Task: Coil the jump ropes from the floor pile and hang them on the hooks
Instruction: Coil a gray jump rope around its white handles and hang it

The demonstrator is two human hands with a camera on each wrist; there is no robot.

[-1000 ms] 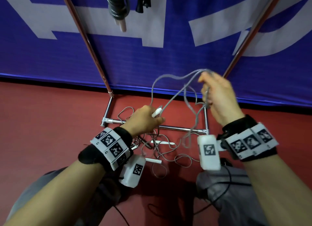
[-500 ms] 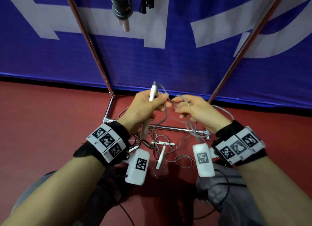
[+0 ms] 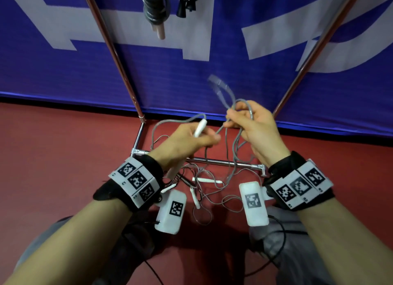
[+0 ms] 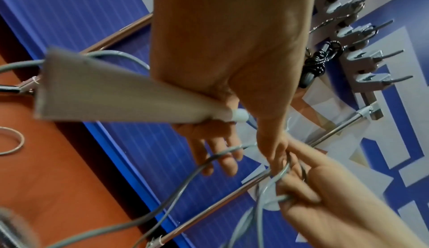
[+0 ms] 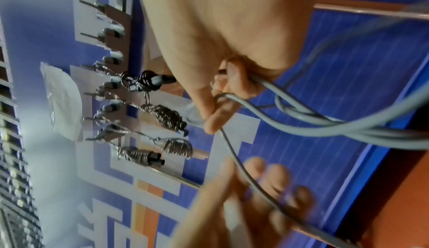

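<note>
My left hand (image 3: 191,140) grips the white handle (image 3: 200,130) of a grey jump rope (image 3: 228,97); the left wrist view shows the handle (image 4: 130,97) blurred across the palm. My right hand (image 3: 253,125) holds several loops of the same grey cord (image 5: 325,127) bunched in its curled fingers, with one loop sticking up above them. More grey ropes with white handles (image 3: 207,180) lie tangled in a floor pile (image 3: 212,197) below my hands. Coiled ropes (image 3: 154,6) hang from hooks (image 5: 102,86) on the rack above.
The rack's chrome base bar (image 3: 223,162) lies on the red floor (image 3: 63,157) under my hands, and two copper poles (image 3: 112,51) rise from it. A blue and white banner (image 3: 234,76) hangs behind. My knees (image 3: 282,248) are at the bottom.
My hands were together half a second ago; they have drawn slightly apart. The right hand has lifted, with a fresh loop of cord above it. The left hand's handle tilted to the right.
</note>
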